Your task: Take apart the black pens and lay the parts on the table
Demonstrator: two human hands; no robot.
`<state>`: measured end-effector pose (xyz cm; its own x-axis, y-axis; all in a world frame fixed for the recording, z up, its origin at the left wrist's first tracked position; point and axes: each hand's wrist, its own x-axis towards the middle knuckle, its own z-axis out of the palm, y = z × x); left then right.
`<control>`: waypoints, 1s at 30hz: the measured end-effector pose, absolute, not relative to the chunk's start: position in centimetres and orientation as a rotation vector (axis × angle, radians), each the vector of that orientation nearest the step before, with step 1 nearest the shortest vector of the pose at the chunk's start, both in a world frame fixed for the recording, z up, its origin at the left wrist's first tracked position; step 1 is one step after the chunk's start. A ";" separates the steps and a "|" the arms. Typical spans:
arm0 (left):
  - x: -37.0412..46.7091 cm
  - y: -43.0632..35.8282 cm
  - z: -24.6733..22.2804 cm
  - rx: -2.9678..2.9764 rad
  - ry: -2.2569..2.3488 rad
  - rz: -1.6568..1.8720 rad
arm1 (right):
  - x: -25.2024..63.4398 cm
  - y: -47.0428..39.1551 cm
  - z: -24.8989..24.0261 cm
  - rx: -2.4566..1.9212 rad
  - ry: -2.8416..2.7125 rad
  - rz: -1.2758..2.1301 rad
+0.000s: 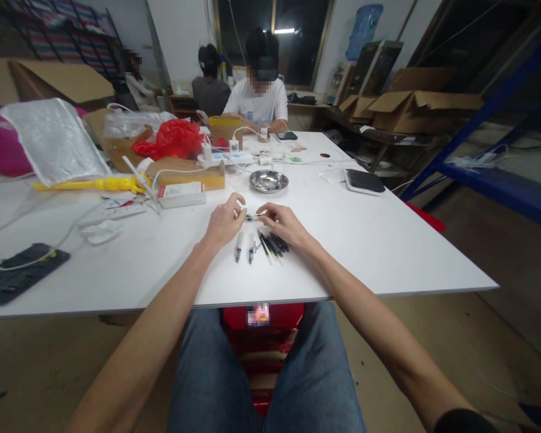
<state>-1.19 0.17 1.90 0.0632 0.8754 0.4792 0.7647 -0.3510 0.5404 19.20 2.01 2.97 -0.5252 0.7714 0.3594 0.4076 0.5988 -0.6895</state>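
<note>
- White table carrying everything; both hands near the middle of its near edge.
- Left hand with grip pinched on one end of a small clear pen part, held level just above the table.
- Right hand with grip pinched on the other end of that same pen part, fingertips of both hands almost meeting.
- Row of pens lying on the table just under and in front of the hands, black ones to the right, clear-bodied ones to the left, side by side and pointing at the near edge.
- Steel bowl beyond the hands, toward the middle of the table.
- Flat black and white pad nearer the right edge.
- White box, power strip and cables left of the bowl.
- Black phone near the left corner of the near edge.
- Red bag and cardboard toward the far left.
- Seated person in a white shirt at the far edge.
</note>
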 end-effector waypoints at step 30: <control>-1.2 -0.1 1.9 2.588 1.745 1.144 | 19.3 3.6 1.2 -1.068 -2.102 0.403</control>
<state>-1.20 -0.12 1.89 0.2185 0.7478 0.6269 0.8730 -0.4368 0.2168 19.32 3.62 1.20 -0.3865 0.7943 0.4687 0.5650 0.6056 -0.5605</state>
